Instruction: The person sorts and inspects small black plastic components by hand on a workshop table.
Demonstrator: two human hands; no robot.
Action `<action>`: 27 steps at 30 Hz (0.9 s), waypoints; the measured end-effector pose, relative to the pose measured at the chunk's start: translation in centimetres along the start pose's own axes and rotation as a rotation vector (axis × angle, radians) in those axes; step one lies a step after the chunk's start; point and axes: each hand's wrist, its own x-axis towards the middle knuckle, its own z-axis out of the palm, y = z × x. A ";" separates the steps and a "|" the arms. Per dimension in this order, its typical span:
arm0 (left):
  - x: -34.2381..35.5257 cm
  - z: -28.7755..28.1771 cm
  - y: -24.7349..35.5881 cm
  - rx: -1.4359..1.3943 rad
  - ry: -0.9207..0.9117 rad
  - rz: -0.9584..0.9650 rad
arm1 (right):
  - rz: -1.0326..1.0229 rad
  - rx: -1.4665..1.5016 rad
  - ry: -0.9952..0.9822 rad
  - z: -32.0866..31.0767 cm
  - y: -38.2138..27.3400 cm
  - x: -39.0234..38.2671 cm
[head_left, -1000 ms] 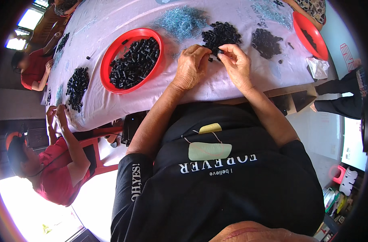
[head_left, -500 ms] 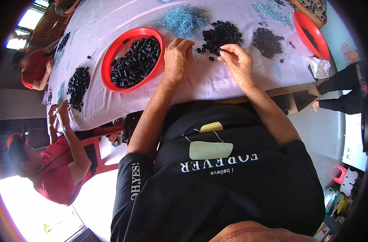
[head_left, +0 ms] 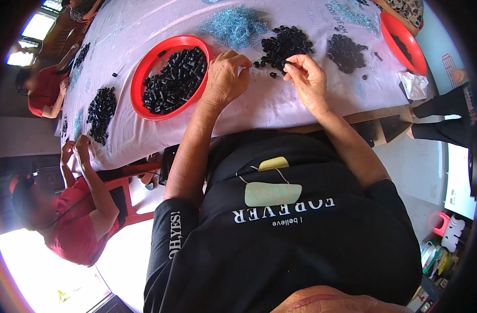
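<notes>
My right hand (head_left: 309, 86) pinches a small black plastic piece (head_left: 287, 64) between thumb and fingertips, just in front of a pile of small black parts (head_left: 286, 46). To its left, my left hand (head_left: 225, 79) hovers beside the rim of a round red basin (head_left: 138, 103). Its fingers are curled toward the thumb, and whatever they hold is too small or hidden to make out. Many short black cylindrical pieces (head_left: 175, 81) fill much of the basin. Beyond my hands lies a heap of clear bluish small parts (head_left: 235, 27).
A pale pink cloth (head_left: 259, 112) covers the table. More black parts (head_left: 347, 53) lie at right, near a second red basin (head_left: 411, 56) and a crumpled white bag (head_left: 414, 86). At left, a co-worker in red (head_left: 84, 219) handles pieces by another black pile (head_left: 101, 115).
My left hand has shifted slightly left and turned, its thumb now showing more. My right hand stays nearly in place with the black piece. The co-worker's hands at left moved slightly.
</notes>
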 end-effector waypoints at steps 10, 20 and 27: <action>-0.3 0.1 1.0 0.158 -0.131 -0.002 | 0.041 0.024 0.014 0.1 0.1 0.0; -0.4 0.7 2.4 0.206 -0.048 0.080 | 0.029 -0.001 0.007 0.2 -0.2 -0.2; 0.2 0.8 3.7 -0.272 -0.034 -0.122 | 0.041 -0.011 -0.018 0.2 -0.3 -0.2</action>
